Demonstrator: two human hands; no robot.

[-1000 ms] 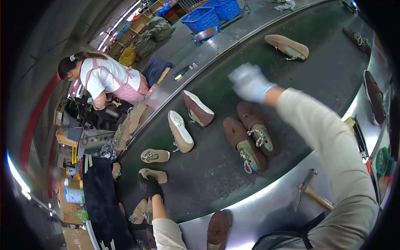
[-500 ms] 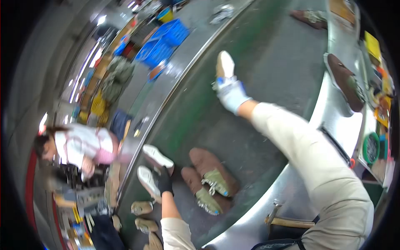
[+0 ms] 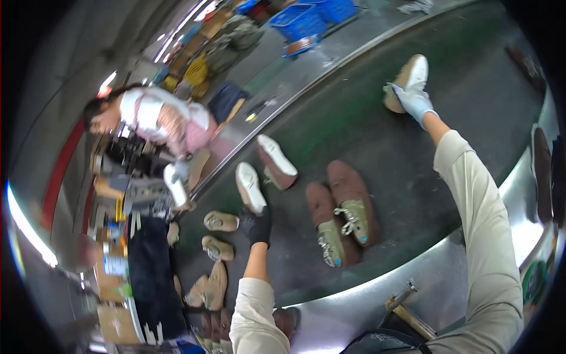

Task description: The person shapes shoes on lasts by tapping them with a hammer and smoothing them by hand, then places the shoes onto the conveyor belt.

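My right hand (image 3: 417, 101), in a white glove, grips a tan shoe (image 3: 404, 76) whose white sole faces partly up, over the far right of the dark belt. My left hand (image 3: 256, 227), black-gloved, is closed at the heel end of another tan shoe with a white sole (image 3: 250, 186). Just beyond that one lies a brown shoe (image 3: 277, 162) on its side. Between my hands a pair of brown and green shoes (image 3: 354, 203) rests upright, laces towards me. Small tan shoes (image 3: 221, 221) sit left of my left hand.
A hammer (image 3: 413, 318) lies on the metal edge (image 3: 448, 265) near me. Across the belt (image 3: 306, 248), a co-worker (image 3: 159, 118) handles a white-soled shoe (image 3: 175, 184). Blue baskets (image 3: 299, 23) stand beyond. More brown shoes (image 3: 541, 171) are at the right edge.
My right hand has taken hold of the tan shoe at the far right and turned it sole-up. My left hand has moved from the small tan shoes to the white-soled tan one.
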